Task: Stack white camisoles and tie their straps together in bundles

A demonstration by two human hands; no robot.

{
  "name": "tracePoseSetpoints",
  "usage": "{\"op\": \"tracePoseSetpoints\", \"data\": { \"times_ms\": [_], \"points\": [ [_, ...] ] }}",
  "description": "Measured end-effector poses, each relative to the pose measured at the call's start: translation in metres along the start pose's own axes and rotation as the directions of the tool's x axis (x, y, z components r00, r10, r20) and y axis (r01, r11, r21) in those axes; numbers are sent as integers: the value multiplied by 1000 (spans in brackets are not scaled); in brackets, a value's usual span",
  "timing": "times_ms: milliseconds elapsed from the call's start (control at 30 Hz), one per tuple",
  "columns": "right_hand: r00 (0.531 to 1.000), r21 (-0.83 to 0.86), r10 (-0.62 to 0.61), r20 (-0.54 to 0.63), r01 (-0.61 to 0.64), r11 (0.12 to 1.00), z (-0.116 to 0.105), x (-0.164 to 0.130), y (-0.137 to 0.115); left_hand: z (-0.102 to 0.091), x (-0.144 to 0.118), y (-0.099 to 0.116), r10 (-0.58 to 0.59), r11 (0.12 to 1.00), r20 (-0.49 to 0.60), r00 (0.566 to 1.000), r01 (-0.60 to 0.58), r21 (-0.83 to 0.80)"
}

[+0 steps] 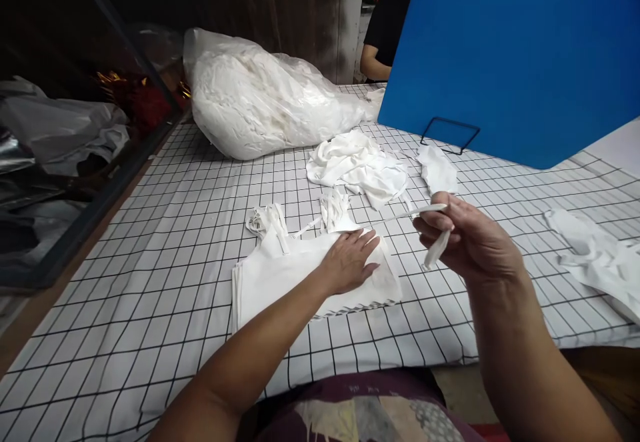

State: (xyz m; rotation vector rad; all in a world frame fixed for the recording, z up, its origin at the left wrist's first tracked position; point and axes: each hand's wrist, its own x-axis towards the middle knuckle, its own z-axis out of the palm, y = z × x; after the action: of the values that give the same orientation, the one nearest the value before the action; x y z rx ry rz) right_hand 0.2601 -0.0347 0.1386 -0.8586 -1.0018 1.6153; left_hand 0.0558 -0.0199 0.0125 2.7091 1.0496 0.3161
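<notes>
Strip [434, 229] in pinching right hand [467, 239]

Beyond the left hand's [349, 260] fingertips lie loose strips [334, 210] and crumpled cloth [357, 165], blocking forward reach. Left of those fingers the checked tablecloth [165, 242] lies bare. Past the right hand's [467, 237] fingers a blue board [515, 55] walls off passage.
</notes>
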Motion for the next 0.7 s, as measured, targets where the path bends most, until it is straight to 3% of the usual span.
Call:
{"op": "tracePoseSetpoints", "data": {
  "times_ms": [200,400,567,700],
  "points": [
    [992,-51,-52,-117,46,998,-16,-28,-5,-4,0,-1,-69,991,36,997,73,-117],
    [947,-86,-315,-63,310,947,-19,-43,-19,-1,1,-1,-117,966,48,992,125,-226],
    [961,-158,-272,57,278,948,-6,8,-17,-15,3,-1,-190,903,37,981,189,-385],
    [954,-260,-279,105,297,919,-5,70,-12,-46,10,-9,-267,670,107,958,264,-694]
  ]
}}
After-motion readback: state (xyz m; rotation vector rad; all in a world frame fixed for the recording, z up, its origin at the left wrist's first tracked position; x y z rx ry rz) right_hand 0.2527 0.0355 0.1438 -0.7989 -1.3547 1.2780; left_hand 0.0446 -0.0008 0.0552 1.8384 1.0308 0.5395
